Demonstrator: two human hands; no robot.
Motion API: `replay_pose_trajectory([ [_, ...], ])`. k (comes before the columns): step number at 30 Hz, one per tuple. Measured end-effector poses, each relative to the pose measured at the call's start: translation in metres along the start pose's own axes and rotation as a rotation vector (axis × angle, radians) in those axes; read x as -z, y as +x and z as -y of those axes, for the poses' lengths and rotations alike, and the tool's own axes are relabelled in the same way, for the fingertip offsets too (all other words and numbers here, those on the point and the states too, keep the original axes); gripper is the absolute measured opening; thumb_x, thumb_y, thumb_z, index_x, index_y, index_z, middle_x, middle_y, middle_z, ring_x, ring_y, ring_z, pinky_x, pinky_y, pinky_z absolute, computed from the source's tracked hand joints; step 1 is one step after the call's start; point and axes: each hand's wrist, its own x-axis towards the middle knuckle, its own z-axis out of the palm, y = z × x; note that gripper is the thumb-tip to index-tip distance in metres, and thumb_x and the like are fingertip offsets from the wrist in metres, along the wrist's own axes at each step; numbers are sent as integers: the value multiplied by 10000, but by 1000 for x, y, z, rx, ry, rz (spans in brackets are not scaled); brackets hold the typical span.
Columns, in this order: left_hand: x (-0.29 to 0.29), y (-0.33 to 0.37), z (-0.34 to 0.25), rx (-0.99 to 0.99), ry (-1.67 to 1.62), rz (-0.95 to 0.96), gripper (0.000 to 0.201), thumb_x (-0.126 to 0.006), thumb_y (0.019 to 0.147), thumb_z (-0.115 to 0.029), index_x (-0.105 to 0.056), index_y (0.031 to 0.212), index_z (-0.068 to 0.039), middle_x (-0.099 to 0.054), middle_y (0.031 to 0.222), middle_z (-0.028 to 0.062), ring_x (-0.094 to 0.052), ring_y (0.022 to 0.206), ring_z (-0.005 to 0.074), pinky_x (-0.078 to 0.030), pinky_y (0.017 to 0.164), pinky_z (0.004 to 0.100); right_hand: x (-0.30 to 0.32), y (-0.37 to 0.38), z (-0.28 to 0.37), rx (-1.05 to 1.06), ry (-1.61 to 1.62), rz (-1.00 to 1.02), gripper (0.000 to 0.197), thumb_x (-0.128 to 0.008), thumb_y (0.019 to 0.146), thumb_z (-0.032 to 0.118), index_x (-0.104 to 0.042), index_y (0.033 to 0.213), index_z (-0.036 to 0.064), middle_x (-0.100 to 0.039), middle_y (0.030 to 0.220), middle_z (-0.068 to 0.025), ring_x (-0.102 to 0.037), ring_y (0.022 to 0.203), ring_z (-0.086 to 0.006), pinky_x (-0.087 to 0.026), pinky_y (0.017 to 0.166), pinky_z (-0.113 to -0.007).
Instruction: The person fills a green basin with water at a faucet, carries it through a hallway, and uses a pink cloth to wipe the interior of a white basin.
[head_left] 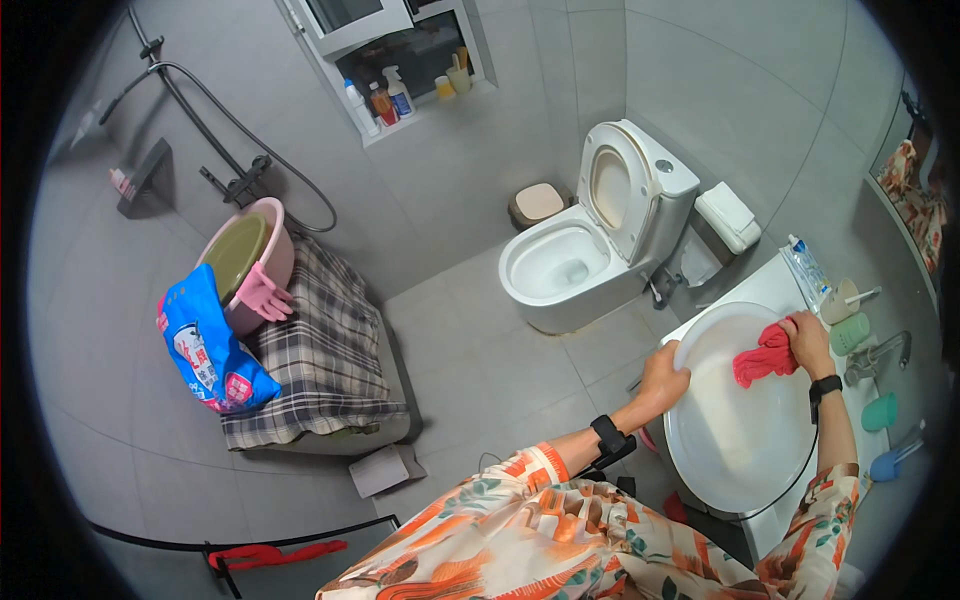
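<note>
My left hand (664, 380) is closed on the left rim of a large white basin (690, 459), thumb over the edge. The basin sits on the white washstand counter at the right; its inside looks pale, and I cannot tell how much water it holds. At the far right part of the basin my right hand (808, 342) grips a bunched red cloth (765, 358). The cloth hangs over the basin's inner wall. Dark bands circle both my wrists.
Cups, a toothpaste tube (808, 266) and a faucet (880, 352) line the counter's right side. Ahead stands a toilet (560, 262) with its lid raised. At the left, a plaid cloth (320, 330) covers a box-shaped thing bearing a pink basin (282, 240) and a blue bag (205, 345).
</note>
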Motion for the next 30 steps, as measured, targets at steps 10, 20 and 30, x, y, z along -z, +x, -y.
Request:
replay_pose_trajectory([
  [10, -7, 0, 0, -8, -100, -83, 339, -543, 713, -14, -598, 1048, -19, -654, 892, 234, -639, 843, 392, -496, 756, 427, 13, -115, -69, -283, -59, 49, 344, -607, 868, 260, -651, 772, -68, -598, 760, -290, -582, 747, -461, -459, 666, -490],
  [20, -9, 1, 3, 6, -126, -75, 348, -556, 717, -16, -600, 1062, -15, -661, 863, 235, -658, 816, 367, -507, 741, 408, 47, -199, 9, -497, -392, 264, 350, -642, 858, 262, -650, 707, -54, -633, 762, -269, -629, 749, -431, -511, 677, -476],
  [30, -11, -3, 3, 0, -149, -93, 373, -572, 719, -11, -591, 1090, -41, -678, 863, 189, -668, 798, 293, -513, 736, 370, 38, -184, 115, -156, -260, 555, 345, -632, 831, 329, -653, 746, -5, -663, 751, -192, -656, 720, -354, -514, 635, -416],
])
